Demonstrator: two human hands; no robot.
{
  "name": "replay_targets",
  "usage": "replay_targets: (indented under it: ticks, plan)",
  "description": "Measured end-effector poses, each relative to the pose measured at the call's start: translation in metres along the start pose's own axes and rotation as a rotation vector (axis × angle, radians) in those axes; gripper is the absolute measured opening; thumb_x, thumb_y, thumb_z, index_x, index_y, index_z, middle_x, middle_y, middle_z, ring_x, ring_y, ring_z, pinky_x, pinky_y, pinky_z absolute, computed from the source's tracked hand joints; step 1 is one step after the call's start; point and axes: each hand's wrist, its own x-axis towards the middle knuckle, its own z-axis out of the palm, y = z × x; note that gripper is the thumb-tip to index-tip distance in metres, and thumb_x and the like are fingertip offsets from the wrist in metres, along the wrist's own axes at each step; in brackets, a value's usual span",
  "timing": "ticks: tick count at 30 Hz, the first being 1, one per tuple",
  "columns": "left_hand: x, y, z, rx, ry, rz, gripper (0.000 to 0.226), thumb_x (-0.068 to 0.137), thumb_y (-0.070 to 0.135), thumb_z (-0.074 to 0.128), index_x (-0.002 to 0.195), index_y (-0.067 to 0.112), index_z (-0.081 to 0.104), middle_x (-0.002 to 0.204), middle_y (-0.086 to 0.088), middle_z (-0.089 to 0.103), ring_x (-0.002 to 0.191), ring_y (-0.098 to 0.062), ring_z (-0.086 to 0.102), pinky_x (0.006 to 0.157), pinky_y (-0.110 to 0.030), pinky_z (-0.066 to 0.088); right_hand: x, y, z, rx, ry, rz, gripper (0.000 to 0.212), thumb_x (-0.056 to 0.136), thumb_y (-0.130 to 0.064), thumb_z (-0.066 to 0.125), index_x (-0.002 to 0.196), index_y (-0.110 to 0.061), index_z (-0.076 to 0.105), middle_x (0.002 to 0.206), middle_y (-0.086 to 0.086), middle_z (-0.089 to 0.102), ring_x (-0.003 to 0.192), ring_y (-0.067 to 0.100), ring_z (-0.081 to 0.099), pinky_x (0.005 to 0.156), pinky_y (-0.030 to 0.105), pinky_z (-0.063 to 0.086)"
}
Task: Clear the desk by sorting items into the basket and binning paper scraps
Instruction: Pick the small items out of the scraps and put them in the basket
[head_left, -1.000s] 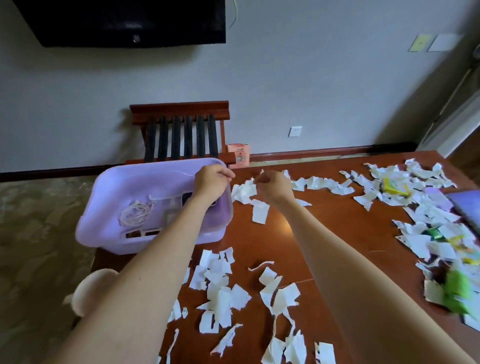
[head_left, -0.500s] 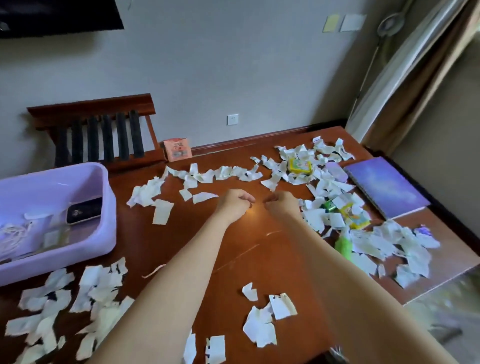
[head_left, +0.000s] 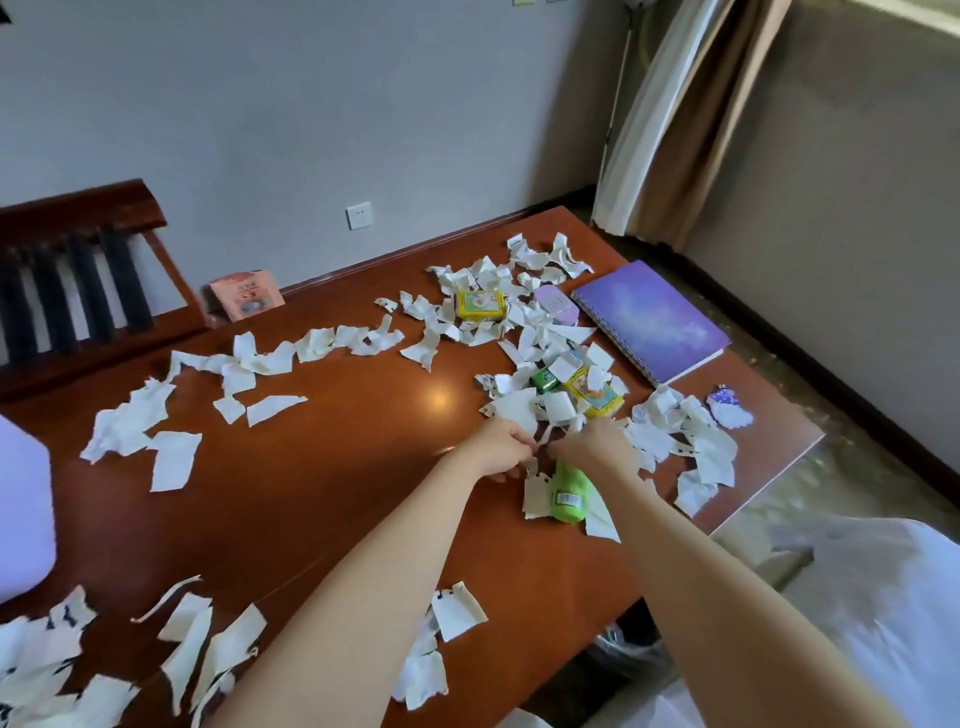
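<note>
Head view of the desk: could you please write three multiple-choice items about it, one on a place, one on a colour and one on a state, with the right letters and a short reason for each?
1. Where does the purple notebook lie?
A. on the desk, near its right edge
B. inside the basket
C. on the chair

2. What colour is the tube with the barcode label?
A. red
B. black
C. green

3. In what state is the notebook?
A. closed
B. open at a blank page
C. torn in two

Answers:
1 A, it lies flat on the wood beside the paper scraps.
2 C, its body is bright green.
3 A, only its cover shows, with the spiral along one edge.
</note>
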Motion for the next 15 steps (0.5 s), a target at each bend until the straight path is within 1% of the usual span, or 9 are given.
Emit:
replay_targets:
  ticks: [2, 4, 5, 7, 9, 10, 12, 14, 15]
  plan:
    - [0.002, 0.001, 0.010, 0.005, -0.035, -0.016, 0.031, 0.090, 0.008, 0.050, 0.120, 0.012, 0.058, 0.098, -0.002, 0.059, 0.066, -0.005, 0.054, 0.062, -0.021, 0.046, 0.002, 0.004, 0.005, -0.054, -0.051, -0.004, 0.048, 0.077, -0.038, 0.064, 0.111, -0.006, 0.056, 0.095, 0.005, 0.063, 0.096, 0.023, 0.064, 0.062, 0.026, 0.044]
    - [0.002, -0.001, 0.013, 0.005, -0.057, -0.028, 0.031, 0.091, 0.008, 0.050, 0.121, 0.011, 0.056, 0.100, -0.003, 0.059, 0.066, -0.005, 0.054, 0.063, -0.021, 0.047, 0.001, 0.006, 0.009, -0.023, -0.119, -0.010, 0.040, 0.079, -0.042, 0.063, 0.098, -0.009, 0.055, 0.082, 0.003, 0.059, 0.093, 0.024, 0.066, 0.059, 0.026, 0.046]
    - [0.002, -0.002, 0.012, 0.003, -0.066, -0.032, 0.031, 0.091, 0.008, 0.050, 0.121, 0.011, 0.055, 0.100, -0.003, 0.058, 0.066, -0.005, 0.054, 0.064, -0.021, 0.047, 0.002, 0.007, 0.012, -0.004, -0.135, -0.022, 0.038, 0.078, -0.044, 0.064, 0.092, -0.010, 0.054, 0.076, 0.003, 0.057, 0.090, 0.024, 0.067, 0.061, 0.027, 0.049]
    - [0.000, -0.006, 0.009, -0.004, -0.087, -0.045, 0.031, 0.092, 0.011, 0.050, 0.123, 0.011, 0.054, 0.101, -0.003, 0.058, 0.067, -0.006, 0.054, 0.064, -0.020, 0.047, 0.002, 0.006, 0.013, 0.050, -0.138, -0.035, 0.038, 0.077, -0.047, 0.065, 0.082, -0.011, 0.054, 0.071, 0.002, 0.057, 0.079, 0.023, 0.066, 0.064, 0.027, 0.053]
    - [-0.004, -0.009, 0.003, -0.014, -0.091, -0.060, 0.032, 0.094, 0.015, 0.049, 0.125, 0.011, 0.051, 0.101, -0.003, 0.058, 0.067, -0.006, 0.055, 0.064, -0.020, 0.047, -0.001, 0.000, 0.011, 0.140, -0.143, -0.046, 0.036, 0.080, -0.044, 0.064, 0.069, -0.012, 0.052, 0.065, 0.003, 0.056, 0.065, 0.020, 0.063, 0.055, 0.024, 0.052]
    - [-0.005, -0.011, -0.001, -0.028, -0.087, -0.063, 0.032, 0.095, 0.017, 0.047, 0.126, 0.010, 0.050, 0.102, -0.003, 0.058, 0.068, -0.007, 0.056, 0.065, -0.021, 0.047, -0.004, -0.004, 0.009, 0.198, -0.178, -0.063, 0.034, 0.081, -0.041, 0.062, 0.067, -0.012, 0.051, 0.065, 0.003, 0.057, 0.063, 0.021, 0.063, 0.052, 0.024, 0.053]
    - [-0.010, -0.014, -0.012, -0.070, -0.076, -0.063, 0.032, 0.097, 0.019, 0.043, 0.127, 0.009, 0.048, 0.104, -0.004, 0.058, 0.076, -0.013, 0.059, 0.068, -0.023, 0.049, -0.009, -0.015, 0.005, 0.309, -0.298, -0.105, 0.030, 0.084, -0.039, 0.061, 0.075, -0.013, 0.050, 0.073, 0.006, 0.060, 0.067, 0.023, 0.065, 0.057, 0.030, 0.059]
    - [-0.019, -0.018, -0.029, -0.119, -0.055, -0.059, 0.031, 0.097, 0.020, 0.042, 0.125, 0.009, 0.049, 0.106, -0.005, 0.059, 0.086, -0.019, 0.060, 0.073, -0.026, 0.051, -0.015, -0.028, 0.004, 0.393, -0.407, -0.149, 0.030, 0.086, -0.040, 0.061, 0.092, -0.012, 0.052, 0.086, 0.009, 0.062, 0.070, 0.024, 0.067, 0.058, 0.031, 0.060]
    - [-0.024, -0.021, -0.038, -0.157, -0.042, -0.058, 0.030, 0.097, 0.021, 0.043, 0.124, 0.010, 0.050, 0.107, -0.005, 0.059, 0.088, -0.020, 0.060, 0.075, -0.026, 0.051, -0.018, -0.036, 0.005, 0.439, -0.442, -0.162, 0.032, 0.087, -0.038, 0.061, 0.099, -0.011, 0.051, 0.091, 0.011, 0.062, 0.070, 0.024, 0.067, 0.057, 0.032, 0.060]
